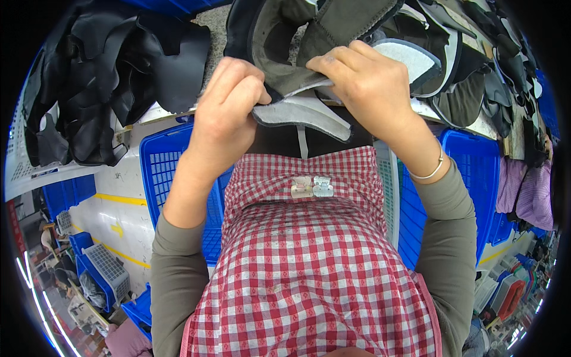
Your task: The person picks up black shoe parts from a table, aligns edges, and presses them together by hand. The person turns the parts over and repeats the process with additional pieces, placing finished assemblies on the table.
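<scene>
A boot upper [279, 53] with a grey-brown lining and dark edges lies at the table's near edge, its lining turned up. My left hand [229, 110] pinches its near left edge, fingers curled and closed. On the other side, my right hand [369, 77] grips the near right edge between thumb and fingers. A light grey flap [309, 116] with a dark border hangs below my hands toward my apron. Another light grey, dark-edged piece [410, 59] lies just right of my right hand.
Black leather-like pieces [166, 65] are piled at the left. More cut pieces [464, 95] crowd the table at the right. Blue plastic crates [163, 149] stand under the table on both sides of my red checked apron [297, 256].
</scene>
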A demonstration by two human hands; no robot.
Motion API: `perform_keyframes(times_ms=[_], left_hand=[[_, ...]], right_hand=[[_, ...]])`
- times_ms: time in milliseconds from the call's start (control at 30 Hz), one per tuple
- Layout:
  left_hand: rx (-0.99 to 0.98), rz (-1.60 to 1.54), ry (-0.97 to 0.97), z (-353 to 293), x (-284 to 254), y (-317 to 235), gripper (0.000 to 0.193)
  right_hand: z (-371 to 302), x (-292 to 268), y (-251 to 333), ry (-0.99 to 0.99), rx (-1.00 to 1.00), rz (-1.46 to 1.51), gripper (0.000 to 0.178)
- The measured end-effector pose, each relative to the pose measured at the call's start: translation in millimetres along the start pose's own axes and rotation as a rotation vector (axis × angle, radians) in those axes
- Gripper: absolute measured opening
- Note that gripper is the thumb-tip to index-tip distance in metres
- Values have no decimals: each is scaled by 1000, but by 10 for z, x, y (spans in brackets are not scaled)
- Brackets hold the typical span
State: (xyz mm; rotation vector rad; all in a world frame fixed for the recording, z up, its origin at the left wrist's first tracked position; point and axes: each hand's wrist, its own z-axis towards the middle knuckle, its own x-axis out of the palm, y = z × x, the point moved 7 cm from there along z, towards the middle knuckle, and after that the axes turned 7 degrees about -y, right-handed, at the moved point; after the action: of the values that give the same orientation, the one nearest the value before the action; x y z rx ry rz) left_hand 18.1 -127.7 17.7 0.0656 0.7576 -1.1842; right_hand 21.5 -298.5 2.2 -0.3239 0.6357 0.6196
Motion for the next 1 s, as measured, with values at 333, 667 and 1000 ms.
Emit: perform_keyframes(times_ms=[333,667,1000], left_hand=[[206,241,-65,-334,64,-8,27],[104,223,-14,-367,101,12,27],[139,236,-8,-498,69,-36,27]], right_hand=[[-295,67,123,-131,16,162,18],[-265,69,255,-118,28,297,21],[-347,69,298,-65,-19,263,18]])
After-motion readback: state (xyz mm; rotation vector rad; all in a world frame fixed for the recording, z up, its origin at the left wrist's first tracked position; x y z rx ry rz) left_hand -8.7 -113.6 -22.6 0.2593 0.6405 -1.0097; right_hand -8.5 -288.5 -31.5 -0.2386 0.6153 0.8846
